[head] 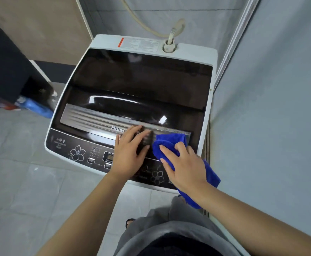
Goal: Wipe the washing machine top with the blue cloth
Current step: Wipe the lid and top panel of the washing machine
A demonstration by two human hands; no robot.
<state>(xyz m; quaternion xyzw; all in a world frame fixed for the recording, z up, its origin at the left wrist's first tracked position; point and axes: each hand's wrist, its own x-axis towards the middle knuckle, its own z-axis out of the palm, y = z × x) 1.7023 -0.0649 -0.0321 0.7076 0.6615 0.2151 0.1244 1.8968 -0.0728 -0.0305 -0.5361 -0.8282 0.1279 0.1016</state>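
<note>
A white top-loading washing machine (205,58) with a dark glass lid and a black control panel fills the middle of the view. My right hand (183,164) grips a bunched blue cloth (167,143) and presses it on the lid's front right corner, by the silver handle strip. One end of the cloth hangs off below my wrist. My left hand (129,152) rests flat on the front of the lid and panel, fingers straight, just left of the cloth.
A grey wall stands close along the machine's right side. A cream hose (171,36) plugs into the machine's back edge. On the tiled floor to the left lie a blue bag (36,107) and a dark cabinet (6,67).
</note>
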